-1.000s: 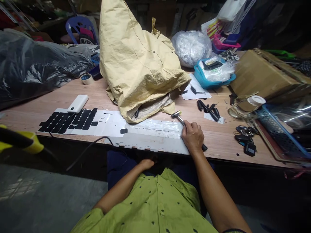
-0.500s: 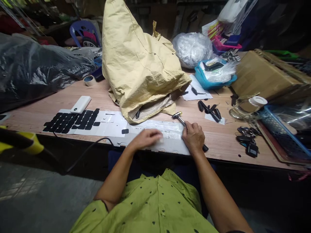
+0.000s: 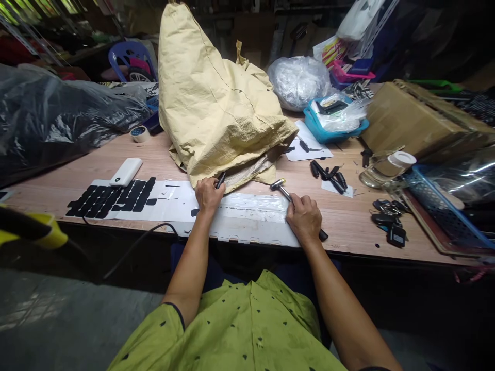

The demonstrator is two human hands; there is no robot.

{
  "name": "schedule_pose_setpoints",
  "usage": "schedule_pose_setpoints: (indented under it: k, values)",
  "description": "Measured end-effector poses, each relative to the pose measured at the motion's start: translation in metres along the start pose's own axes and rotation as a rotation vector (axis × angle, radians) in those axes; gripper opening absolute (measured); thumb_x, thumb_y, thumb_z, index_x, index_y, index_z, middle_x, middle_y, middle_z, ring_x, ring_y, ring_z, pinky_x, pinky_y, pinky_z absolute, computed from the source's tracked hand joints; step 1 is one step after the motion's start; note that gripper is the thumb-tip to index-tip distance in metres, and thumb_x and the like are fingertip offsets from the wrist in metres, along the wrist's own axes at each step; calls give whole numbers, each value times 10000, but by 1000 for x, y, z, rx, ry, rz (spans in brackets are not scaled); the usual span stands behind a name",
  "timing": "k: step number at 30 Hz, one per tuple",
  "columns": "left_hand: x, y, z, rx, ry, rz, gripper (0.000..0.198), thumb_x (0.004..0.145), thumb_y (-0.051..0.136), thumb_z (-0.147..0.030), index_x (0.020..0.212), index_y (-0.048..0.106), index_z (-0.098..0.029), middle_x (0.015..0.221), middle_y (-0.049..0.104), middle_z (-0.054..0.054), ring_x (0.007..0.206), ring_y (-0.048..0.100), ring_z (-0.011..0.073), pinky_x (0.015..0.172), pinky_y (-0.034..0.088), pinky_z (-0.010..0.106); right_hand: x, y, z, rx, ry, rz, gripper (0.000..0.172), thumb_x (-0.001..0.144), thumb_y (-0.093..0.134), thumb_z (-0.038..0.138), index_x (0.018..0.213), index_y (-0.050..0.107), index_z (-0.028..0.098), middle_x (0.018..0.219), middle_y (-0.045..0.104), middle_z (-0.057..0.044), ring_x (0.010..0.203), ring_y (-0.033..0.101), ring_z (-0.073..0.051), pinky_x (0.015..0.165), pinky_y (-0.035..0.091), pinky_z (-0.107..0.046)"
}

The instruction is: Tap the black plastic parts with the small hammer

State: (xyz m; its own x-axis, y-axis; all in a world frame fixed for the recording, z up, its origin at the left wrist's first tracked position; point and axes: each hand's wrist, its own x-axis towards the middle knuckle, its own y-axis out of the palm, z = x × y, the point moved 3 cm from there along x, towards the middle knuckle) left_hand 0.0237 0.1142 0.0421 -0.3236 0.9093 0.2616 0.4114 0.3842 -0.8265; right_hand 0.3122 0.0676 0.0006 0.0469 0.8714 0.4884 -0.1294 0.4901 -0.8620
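At the mouth of a big beige bag (image 3: 220,103), my left hand (image 3: 209,196) has its fingers closed on a small black piece (image 3: 220,180). My right hand (image 3: 304,219) is wrapped round the handle of a small hammer (image 3: 284,192), whose metal head points up and left and whose black grip end shows below the hand. Between both hands lies a board covered in clear film (image 3: 255,208) along the table's front edge. Rows of black pads (image 3: 112,198) lie on white sheets to the left.
A white power bank (image 3: 126,172) and a tape roll (image 3: 139,134) are at left. Several black parts (image 3: 328,175), keys (image 3: 390,221), a lidded jar (image 3: 386,167) and a blue basket (image 3: 450,206) lie right. A cardboard box (image 3: 417,123) and turquoise basket (image 3: 334,123) stand behind.
My left hand has moved left and forward from above the board to the bag's mouth and closed on the black piece. My right hand still holds the hammer. The whole view has shifted slightly.
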Motion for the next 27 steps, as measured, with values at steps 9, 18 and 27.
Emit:
schedule_pose_setpoints:
  k: [9, 18, 27]
  values:
    - [-59, 24, -22, -324, 524, 419, 125, 799, 760, -243, 923, 765, -225, 855, 686, 32, 890, 585, 223, 855, 481, 366, 0, 0, 0, -15, 5, -2, 320, 918, 504, 181, 1162, 708, 211, 869, 540, -77, 834, 437, -223, 673, 283, -316]
    - [-56, 31, -18, -324, 481, 459, 159, 791, 790, -286, 940, 766, -238, 867, 651, 28, 927, 566, 235, 879, 475, 380, 1, 1, -3, -5, 10, 3, 312, 935, 520, 213, 1178, 713, 230, 865, 551, -72, 821, 443, -212, 660, 286, -305]
    - [-58, 34, -24, -324, 436, 504, 192, 770, 821, -295, 955, 779, -265, 872, 657, 21, 949, 562, 232, 881, 471, 359, -11, -22, -7, 256, 93, -71, 385, 972, 438, 255, 1269, 679, 208, 904, 624, -88, 866, 563, -223, 742, 438, -321]
